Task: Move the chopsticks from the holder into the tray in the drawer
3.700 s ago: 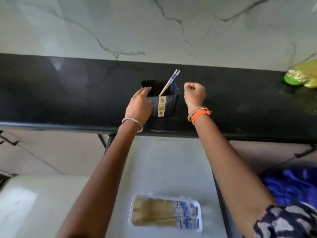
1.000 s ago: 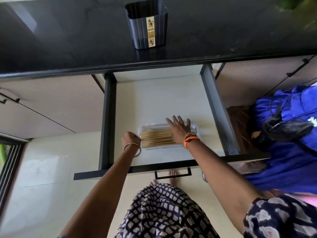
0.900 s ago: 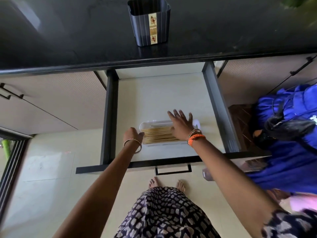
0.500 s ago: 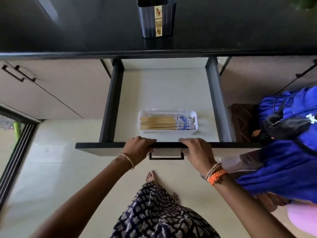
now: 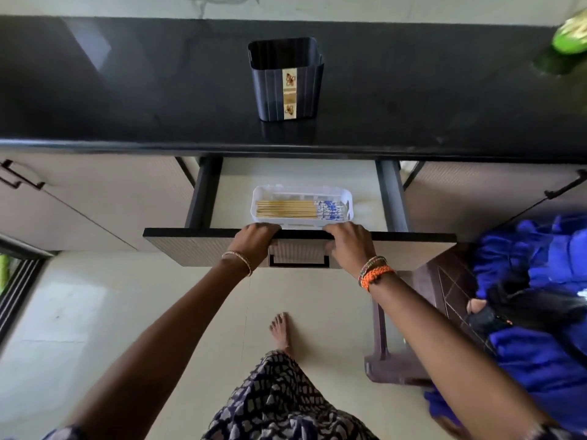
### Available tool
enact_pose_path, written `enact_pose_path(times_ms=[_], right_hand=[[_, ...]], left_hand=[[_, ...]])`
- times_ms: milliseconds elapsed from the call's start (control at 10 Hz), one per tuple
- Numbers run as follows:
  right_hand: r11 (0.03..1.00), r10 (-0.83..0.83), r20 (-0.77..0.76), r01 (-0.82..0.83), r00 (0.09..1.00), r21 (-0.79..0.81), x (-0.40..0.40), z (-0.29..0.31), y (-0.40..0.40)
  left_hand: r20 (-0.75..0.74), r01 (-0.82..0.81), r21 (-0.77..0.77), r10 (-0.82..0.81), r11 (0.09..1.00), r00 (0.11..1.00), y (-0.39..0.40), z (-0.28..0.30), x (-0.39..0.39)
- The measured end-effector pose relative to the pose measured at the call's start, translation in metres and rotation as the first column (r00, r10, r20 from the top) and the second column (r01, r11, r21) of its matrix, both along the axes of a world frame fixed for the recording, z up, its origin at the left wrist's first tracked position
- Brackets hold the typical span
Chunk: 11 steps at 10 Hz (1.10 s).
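The dark ribbed holder stands on the black counter with no chopsticks showing in it. Below, the drawer is partly pulled out. Inside it a white tray holds several chopsticks lying side by side, wooden ends to the left, blue-patterned ends to the right. My left hand and my right hand both grip the top edge of the drawer front, either side of its black handle.
A brown plastic stool with blue cloth on it stands right of the drawer. A green bowl sits at the counter's far right. Shut cabinet fronts flank the drawer. My bare foot is on the tiled floor.
My hands left the tray and took hold of the drawer front. The drawer has since slid inward, so less of its floor shows behind the tray.
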State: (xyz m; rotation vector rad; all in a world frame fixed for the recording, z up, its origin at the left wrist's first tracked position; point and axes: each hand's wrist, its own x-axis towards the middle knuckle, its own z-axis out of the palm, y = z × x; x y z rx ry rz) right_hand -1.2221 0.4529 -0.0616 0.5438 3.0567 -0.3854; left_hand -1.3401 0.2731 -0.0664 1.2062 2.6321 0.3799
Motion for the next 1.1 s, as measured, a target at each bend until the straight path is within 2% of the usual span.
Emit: enact_pose_path(times_ms=[100, 200, 300, 400, 500, 600, 700, 800, 900, 1000, 1100], right_hand=[[0.999, 0.027, 0.02, -0.028, 0.999, 0.029, -0.039, 0.002, 0.024], [0.994, 0.031, 0.014, -0.032, 0.999, 0.106, -0.075, 0.001, 0.045], [0.952, -0.106, -0.103, 0.13, 0.989, 0.276, -0.108, -0.002, 0.06], [0.898, -0.152, -0.226, 0.23, 0.962, 0.376, -0.138, 0.001, 0.079], [0.879, -0.066, -0.193, 0.149, 0.979, 0.453, -0.157, 0.002, 0.1], [0.865, -0.07, -0.177, 0.149, 0.982, 0.48, -0.161, -0.002, 0.098], [0.909, -0.104, -0.235, 0.188, 0.966, 0.372, -0.162, 0.003, 0.085], [0.952, -0.008, -0.38, 0.124, 0.925, 0.281, -0.151, 0.008, 0.069], [0.966, 0.04, -0.459, 0.083, 0.887, 0.245, -0.144, 0.034, 0.057], [0.953, 0.06, -0.602, 0.134, 0.796, 0.271, -0.163, 0.093, 0.064], [0.916, 0.115, -0.694, 0.195, 0.71, 0.351, -0.197, 0.189, 0.087]], left_hand=[[0.009, -0.003, 0.02, 0.003, 1.0, 1.0, 0.025, 0.002, -0.041], [-0.048, -0.003, 0.069, 0.006, 0.998, 0.999, 0.048, 0.004, -0.075], [-0.187, 0.034, 0.123, -0.01, 0.992, 0.982, 0.066, 0.009, -0.103], [-0.302, 0.066, 0.175, -0.01, 0.982, 0.953, 0.081, 0.015, -0.123], [-0.344, 0.072, 0.212, 0.005, 0.975, 0.939, 0.091, 0.016, -0.139], [-0.337, 0.033, 0.256, 0.057, 0.966, 0.94, 0.095, 0.018, -0.14], [-0.298, 0.006, 0.295, 0.086, 0.955, 0.951, 0.094, 0.022, -0.13], [-0.302, 0.074, 0.327, 0.03, 0.942, 0.953, 0.095, 0.034, -0.116], [-0.385, 0.124, 0.319, 0.009, 0.94, 0.923, 0.099, 0.058, -0.107], [-0.399, 0.144, 0.35, 0.008, 0.926, 0.917, 0.105, 0.103, -0.114], [-0.473, 0.137, 0.458, 0.11, 0.878, 0.874, 0.132, 0.186, -0.136]])
